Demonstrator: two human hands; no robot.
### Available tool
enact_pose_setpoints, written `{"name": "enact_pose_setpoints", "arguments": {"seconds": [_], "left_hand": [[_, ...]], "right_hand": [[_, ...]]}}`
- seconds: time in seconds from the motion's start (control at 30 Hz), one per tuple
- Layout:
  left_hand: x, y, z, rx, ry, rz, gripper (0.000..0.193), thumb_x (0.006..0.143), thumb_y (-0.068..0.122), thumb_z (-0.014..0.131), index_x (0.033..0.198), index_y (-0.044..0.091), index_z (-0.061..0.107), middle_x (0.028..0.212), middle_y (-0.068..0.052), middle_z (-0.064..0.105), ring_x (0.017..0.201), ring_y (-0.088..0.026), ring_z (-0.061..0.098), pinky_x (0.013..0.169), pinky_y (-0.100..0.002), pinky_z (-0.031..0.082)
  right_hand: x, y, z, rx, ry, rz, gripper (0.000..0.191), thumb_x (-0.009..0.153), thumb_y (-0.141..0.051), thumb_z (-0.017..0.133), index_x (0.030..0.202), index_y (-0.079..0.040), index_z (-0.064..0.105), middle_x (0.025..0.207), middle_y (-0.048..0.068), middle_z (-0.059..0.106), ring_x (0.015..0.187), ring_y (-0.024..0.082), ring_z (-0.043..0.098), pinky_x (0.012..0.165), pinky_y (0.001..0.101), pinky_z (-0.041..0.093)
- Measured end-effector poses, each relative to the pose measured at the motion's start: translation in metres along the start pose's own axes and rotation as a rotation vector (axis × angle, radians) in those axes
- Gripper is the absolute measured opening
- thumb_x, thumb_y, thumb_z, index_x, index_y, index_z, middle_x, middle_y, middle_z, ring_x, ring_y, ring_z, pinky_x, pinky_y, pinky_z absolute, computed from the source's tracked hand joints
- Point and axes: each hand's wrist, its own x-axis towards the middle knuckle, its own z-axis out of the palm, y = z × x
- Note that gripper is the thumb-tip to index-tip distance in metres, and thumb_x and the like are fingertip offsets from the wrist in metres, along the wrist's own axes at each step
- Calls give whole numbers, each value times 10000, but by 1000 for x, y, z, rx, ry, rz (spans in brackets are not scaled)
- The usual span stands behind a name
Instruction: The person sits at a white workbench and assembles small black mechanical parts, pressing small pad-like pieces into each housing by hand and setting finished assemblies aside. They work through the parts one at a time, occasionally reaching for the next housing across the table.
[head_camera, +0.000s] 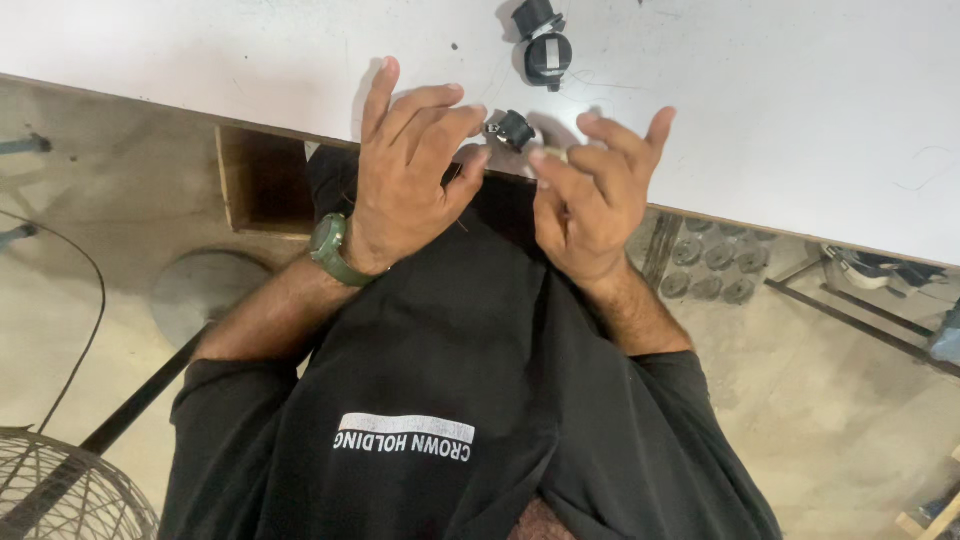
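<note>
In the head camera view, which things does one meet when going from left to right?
Wire fan guard → round grey base on the floor → green wristwatch → left hand → small black part → right hand → grey discs under the table.

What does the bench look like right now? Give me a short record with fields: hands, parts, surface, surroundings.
left hand: raised at the table edge, green wristwatch on the wrist, fingertips at a small black part
right hand: fingers spread and curled, just right of that part, holding nothing visible
other parts: two black round parts further up the table, close together
surface: white table, lightly scuffed
surroundings: wire fan guard at lower left on the floor
</note>
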Motion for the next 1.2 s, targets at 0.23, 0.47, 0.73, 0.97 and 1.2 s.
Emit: {"name": "enact_pose_setpoints", "arguments": {"seconds": [0.23,0.47,0.73,0.97,1.2], "left_hand": [[-1,3,-3,78,23,0,222,966,42,853,1134,101,722,1060,-33,624,1147,-234,632,1272,-561,323],[13,6,-11,124,-20,210,227,882,26,794,1067,54,664,1317,-112,581,1322,-330,557,1176,-518,432],[24,7,-24,-166,-115,-65,175,922,17,787,989,71,635,1179,-56,641,1055,-243,642,879,-392,542],[28,7,-27,-192,-189,-125,168,916,-14,765,927,68,618,886,-27,642,674,-157,585,585,-318,458],[25,15,-20,-171,-94,-80,210,871,-3,782,925,76,595,921,-35,651,776,-226,637,673,-362,499]], "right_hand": [[8,2,-2,-103,-133,99,403,881,-226,946,1205,-109,737,1126,63,556,1313,296,499,1276,668,48],[6,4,0,-57,-133,69,380,893,-232,948,1180,-98,739,1099,52,568,1275,293,522,1265,678,74],[7,9,-5,-54,-217,-55,380,881,-222,920,1183,-90,730,1118,58,567,1297,305,513,1260,705,63],[5,10,-6,-8,-203,20,387,910,-247,930,1213,-86,752,1097,70,558,1284,306,517,1272,664,61],[-12,-9,6,271,-7,55,330,909,39,813,1153,-47,608,1063,106,614,1166,303,645,1288,640,231]]}}
